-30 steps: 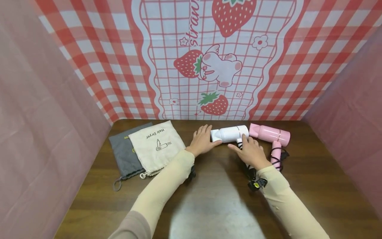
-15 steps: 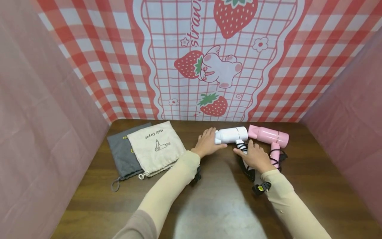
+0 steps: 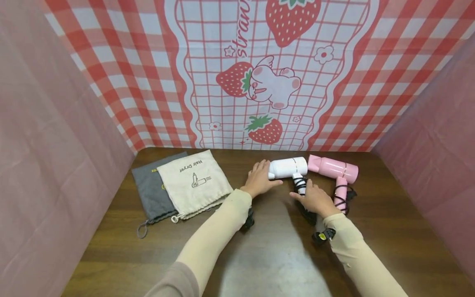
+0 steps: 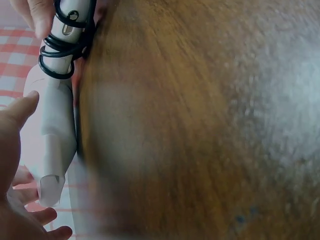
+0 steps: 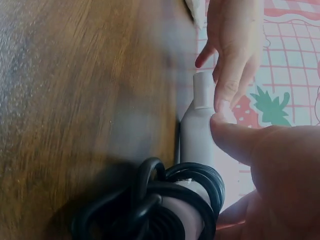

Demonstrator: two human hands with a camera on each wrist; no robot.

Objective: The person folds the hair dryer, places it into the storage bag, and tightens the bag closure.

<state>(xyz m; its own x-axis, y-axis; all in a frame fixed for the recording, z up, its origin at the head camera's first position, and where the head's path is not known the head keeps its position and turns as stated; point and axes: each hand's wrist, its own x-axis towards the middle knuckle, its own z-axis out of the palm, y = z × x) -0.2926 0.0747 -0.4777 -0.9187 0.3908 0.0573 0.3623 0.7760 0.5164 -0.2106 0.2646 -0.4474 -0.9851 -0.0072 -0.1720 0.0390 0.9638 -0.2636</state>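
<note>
A white hair dryer (image 3: 288, 168) lies on the table, its barrel pointing left. Black cord (image 5: 195, 187) is wound around its handle (image 3: 299, 184). My left hand (image 3: 258, 180) is at the nozzle (image 4: 52, 187), fingers spread beyond it and thumb in front; it partly hides the nozzle in the head view. Beside the corded handle is my right hand (image 3: 314, 199), covering its lower part in the head view. In the right wrist view the right thumb (image 5: 237, 139) reaches out straight over the handle side, its fingers partly hidden behind the dryer.
A pink hair dryer (image 3: 333, 169) with a corded handle lies just right of the white one. Left of my hands, a cream drawstring bag (image 3: 194, 185) printed "Hair Dryer" overlaps a grey drawstring bag (image 3: 150, 194). A red-and-white checked cloth (image 3: 163, 103) hangs behind the table (image 3: 267, 255).
My left hand has shifted right, around the nozzle of the white hair dryer. My right hand has moved down from the barrel to beside the handle. The white hair dryer has barely moved.
</note>
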